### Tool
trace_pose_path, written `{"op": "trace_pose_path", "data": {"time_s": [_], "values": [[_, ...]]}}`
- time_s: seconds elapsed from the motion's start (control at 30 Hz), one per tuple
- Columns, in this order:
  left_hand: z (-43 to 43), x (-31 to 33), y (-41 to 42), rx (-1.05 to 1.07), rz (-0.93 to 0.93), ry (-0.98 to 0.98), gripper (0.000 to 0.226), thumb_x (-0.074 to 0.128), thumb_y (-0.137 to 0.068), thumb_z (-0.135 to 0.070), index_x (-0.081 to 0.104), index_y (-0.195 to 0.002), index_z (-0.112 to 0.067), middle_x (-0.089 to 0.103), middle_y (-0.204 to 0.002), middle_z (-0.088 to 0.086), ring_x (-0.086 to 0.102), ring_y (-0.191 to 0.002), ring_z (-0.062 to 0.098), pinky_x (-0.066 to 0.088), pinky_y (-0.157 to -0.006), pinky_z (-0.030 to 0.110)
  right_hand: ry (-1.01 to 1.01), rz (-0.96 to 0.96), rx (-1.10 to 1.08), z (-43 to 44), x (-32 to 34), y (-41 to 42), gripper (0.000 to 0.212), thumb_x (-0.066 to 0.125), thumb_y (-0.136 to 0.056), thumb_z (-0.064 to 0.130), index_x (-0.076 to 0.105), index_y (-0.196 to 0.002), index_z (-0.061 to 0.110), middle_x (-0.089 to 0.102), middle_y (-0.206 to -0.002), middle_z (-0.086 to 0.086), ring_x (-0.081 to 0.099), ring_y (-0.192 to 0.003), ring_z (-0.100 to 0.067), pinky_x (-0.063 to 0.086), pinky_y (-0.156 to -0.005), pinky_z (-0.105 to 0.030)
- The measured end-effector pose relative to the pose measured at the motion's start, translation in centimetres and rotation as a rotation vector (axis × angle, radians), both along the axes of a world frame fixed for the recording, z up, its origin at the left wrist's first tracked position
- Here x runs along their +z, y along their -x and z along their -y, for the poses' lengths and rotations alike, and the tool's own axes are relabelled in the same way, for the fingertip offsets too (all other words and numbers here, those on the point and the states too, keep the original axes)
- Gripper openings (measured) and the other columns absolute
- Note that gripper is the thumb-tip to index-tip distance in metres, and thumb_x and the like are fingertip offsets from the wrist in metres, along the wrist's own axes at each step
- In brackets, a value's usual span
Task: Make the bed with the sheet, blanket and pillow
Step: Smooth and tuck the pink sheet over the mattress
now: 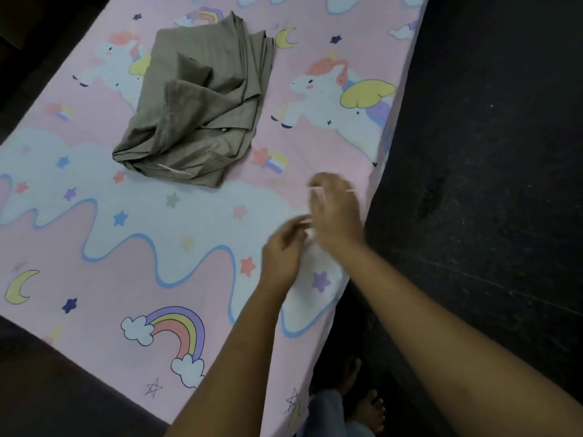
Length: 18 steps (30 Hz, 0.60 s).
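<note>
A pink sheet [132, 279] printed with unicorns, rainbows and stars covers the mattress. On it, toward the far end, lies a loosely folded olive-brown blanket [202, 102]. Both hands are near the bed's right edge, blurred by motion. My right hand [336, 212] lies flat on the sheet with its fingers stretched out. Just left of it, my left hand [284, 250] has curled fingers that seem to pinch a small raised fold of the sheet between the two hands. No pillow is in view.
The mattress's right edge [375, 171] drops to a dark floor [489, 152]. My bare feet [369, 402] stand on that floor beside the bed's near corner. Dark surroundings border the bed's left and near sides.
</note>
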State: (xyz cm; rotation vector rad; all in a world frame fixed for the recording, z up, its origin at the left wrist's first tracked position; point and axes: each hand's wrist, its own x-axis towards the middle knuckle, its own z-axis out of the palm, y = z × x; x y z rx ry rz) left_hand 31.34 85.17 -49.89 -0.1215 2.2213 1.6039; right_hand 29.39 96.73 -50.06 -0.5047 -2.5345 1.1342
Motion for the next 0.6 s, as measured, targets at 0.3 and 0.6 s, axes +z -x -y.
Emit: {"op": "trace_pose_path", "data": {"time_s": [0.3, 0.6], "values": [[-0.5, -3.8, 4.6, 0.024, -0.131, 0.725, 0.053, 0.046, -0.097, -0.027, 0.029, -0.147, -0.024, 0.022, -0.156, 0.0, 0.013, -0.145, 0.024, 0.014, -0.113, 0.049, -0.64, 0.289, 0.365, -10.3, -7.2, 6.0, 0.057, 0.03, -0.091, 0.055, 0.045, -0.141, 0.031, 0.044, -0.147, 0.004, 0.039, -0.136, -0.028, 0.023, -0.111, -0.049], [-5.4, -3.8, 10.9, -0.201, -0.069, 0.902, 0.056, 0.029, -0.099, -0.044, 0.008, -0.15, -0.035, -0.004, -0.159, -0.009, -0.01, -0.146, 0.023, 0.002, -0.11, 0.061, 0.068, 0.489, -0.187, -17.0, -7.6, 13.0, 0.054, 0.029, -0.102, 0.042, 0.029, -0.149, 0.015, 0.032, -0.153, -0.009, 0.03, -0.14, -0.03, 0.026, -0.114, -0.044]]}}
